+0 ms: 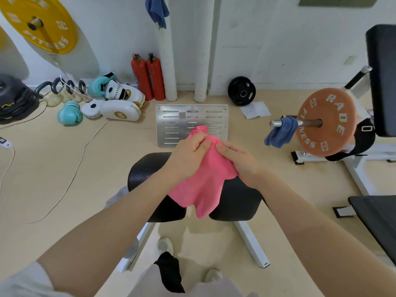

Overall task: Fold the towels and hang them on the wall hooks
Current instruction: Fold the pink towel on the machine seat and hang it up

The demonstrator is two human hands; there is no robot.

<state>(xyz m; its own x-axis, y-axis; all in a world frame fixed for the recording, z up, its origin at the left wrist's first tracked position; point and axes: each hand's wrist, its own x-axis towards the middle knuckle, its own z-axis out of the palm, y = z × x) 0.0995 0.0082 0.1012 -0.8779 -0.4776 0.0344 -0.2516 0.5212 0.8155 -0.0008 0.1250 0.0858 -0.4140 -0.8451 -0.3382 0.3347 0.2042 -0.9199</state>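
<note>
We're pinching the pink towel [203,185] with left hand [188,155] and right hand [237,161] over the bench [147,168]; hanging end at 6 o'clock is risking a crooked fold.

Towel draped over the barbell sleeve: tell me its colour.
Blue towel, plain with no pattern, seen in the head view, the only one.

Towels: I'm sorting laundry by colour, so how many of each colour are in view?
Pink towel, held by both hands: 1
Blue towels, one high on the wall, one draped on the barbell sleeve: 2
Total: 3
</note>
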